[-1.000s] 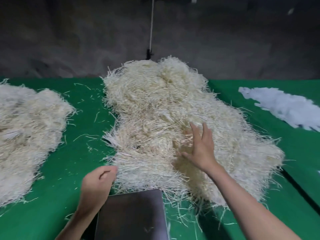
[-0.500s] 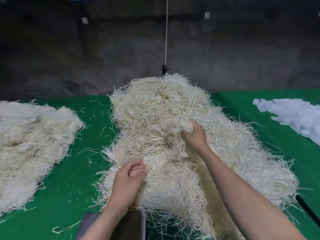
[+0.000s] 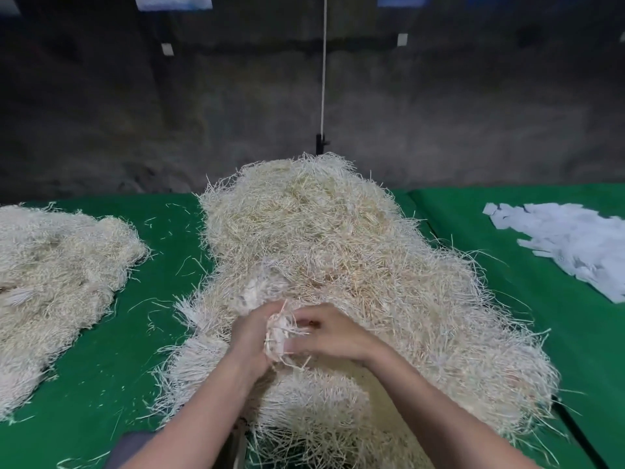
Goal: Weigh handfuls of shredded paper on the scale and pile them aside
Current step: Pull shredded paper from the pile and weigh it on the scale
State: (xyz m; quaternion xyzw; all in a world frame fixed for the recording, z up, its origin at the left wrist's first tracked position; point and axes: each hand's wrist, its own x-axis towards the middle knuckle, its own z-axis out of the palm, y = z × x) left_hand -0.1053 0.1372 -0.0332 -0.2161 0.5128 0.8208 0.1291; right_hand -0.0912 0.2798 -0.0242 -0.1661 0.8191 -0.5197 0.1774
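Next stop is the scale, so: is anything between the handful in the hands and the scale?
Only the near fringe of the big pile lies between the handful, gripped by left hand and right hand, and the scale, a dark corner under the left forearm. Whether strands overhang its plate is hidden.

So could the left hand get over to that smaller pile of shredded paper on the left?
Probably yes: only bare green table with a few stray strands lies between the left hand and the smaller pile. But it and the right hand grip a handful of shreds, so it isn't free.
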